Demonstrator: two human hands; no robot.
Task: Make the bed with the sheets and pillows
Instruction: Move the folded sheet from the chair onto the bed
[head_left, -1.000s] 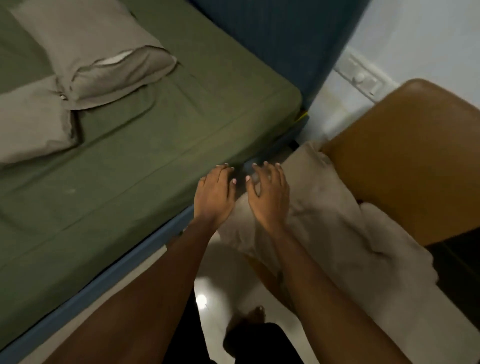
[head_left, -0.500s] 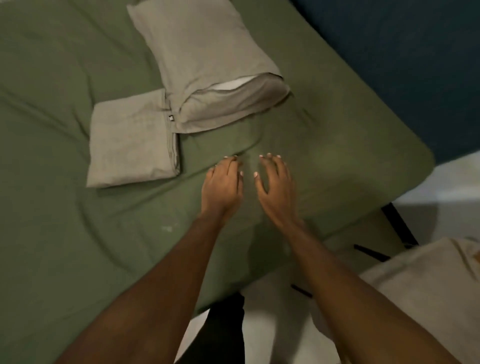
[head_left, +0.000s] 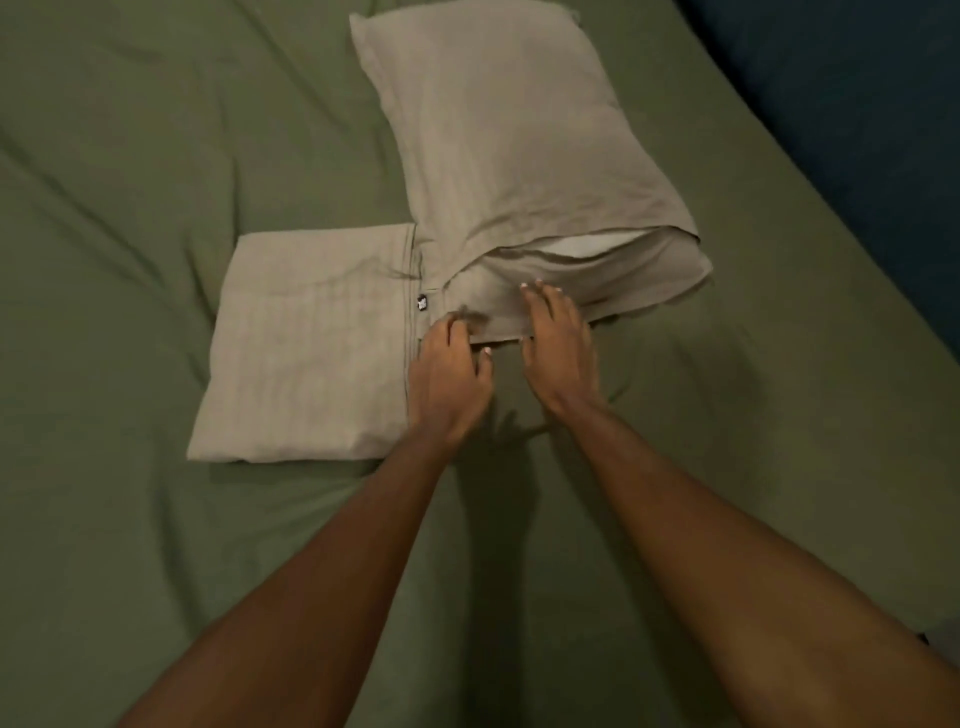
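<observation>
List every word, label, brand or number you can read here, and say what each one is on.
Unreadable: small black fabric tag at the seam of the folded beige striped cloth, beside the beige-cased pillow; it bears a pale mark, too small and blurred to read.
No other text shows, and none on the green bedsheet.

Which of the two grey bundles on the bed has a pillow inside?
The plump pillow on the right, white stuffing showing at its open end; the folded cloth lies flat.

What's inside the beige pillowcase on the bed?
A white pillow shows at the open end of the pillowcase; the rest of it is hidden by the fabric.
</observation>
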